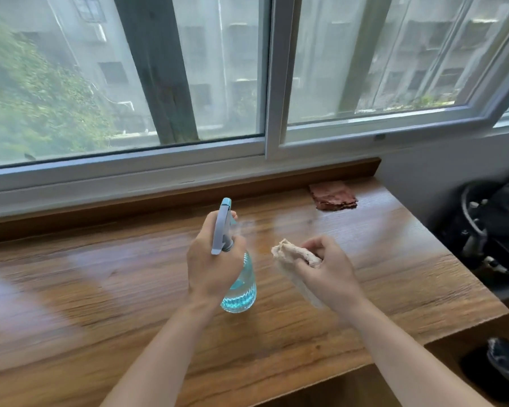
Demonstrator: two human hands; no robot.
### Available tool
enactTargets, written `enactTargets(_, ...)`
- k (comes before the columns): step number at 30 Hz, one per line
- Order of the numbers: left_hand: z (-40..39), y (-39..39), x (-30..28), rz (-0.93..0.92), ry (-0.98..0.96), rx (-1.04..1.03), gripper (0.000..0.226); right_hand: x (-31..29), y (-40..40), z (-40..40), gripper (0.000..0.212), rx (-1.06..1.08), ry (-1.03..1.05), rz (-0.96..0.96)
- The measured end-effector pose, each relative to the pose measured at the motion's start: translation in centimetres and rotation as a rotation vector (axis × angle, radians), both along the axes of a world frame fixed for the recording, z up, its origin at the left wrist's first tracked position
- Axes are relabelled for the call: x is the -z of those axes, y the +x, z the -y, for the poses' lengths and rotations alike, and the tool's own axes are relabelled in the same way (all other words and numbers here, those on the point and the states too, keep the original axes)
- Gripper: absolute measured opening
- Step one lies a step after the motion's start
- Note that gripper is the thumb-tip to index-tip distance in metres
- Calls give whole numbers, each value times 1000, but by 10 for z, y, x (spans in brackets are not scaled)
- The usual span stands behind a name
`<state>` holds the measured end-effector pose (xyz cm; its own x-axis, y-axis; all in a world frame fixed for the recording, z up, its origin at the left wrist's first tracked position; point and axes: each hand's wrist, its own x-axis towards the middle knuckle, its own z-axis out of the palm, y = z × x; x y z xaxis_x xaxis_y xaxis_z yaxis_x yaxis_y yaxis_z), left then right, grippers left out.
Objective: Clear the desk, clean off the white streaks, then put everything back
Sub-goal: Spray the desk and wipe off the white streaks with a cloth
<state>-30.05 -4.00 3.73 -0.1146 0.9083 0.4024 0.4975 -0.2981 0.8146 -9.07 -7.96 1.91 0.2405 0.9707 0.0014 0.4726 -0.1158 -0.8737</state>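
Wood-grain desk [394, 259] under a window, mostly bare; spray bottle and cloth both in hand.

Left hand [212, 259] is wrapped around the neck of a clear spray bottle [241, 286] of blue liquid, pale blue trigger head pointing away, bottle held above desk centre. Right hand [326, 268] is closed on a bunched beige cloth [291, 251], just right of the bottle. Faint whitish streaks [279, 223] show beyond the hands. A folded reddish cloth [332, 196] lies at the far right by the sill.

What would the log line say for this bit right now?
left hand: holds spray bottle, aimed over desk | right hand: grips crumpled cloth | red cloth: far corner
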Motion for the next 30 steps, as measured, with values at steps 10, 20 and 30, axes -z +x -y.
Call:
enactTargets(10, -33, 107, -8, 50, 40, -50, 29, -9, 102, -28, 18, -7, -11, -1)
enactTargets(20, -114, 171, 7, 134, 9, -37, 20, -19, 158, -51, 15, 81, 6, -162)
enactTargets(30, -206, 234, 33, 179, -72, -258, 18, -16, 233, -116, 22, 19, -32, -263)
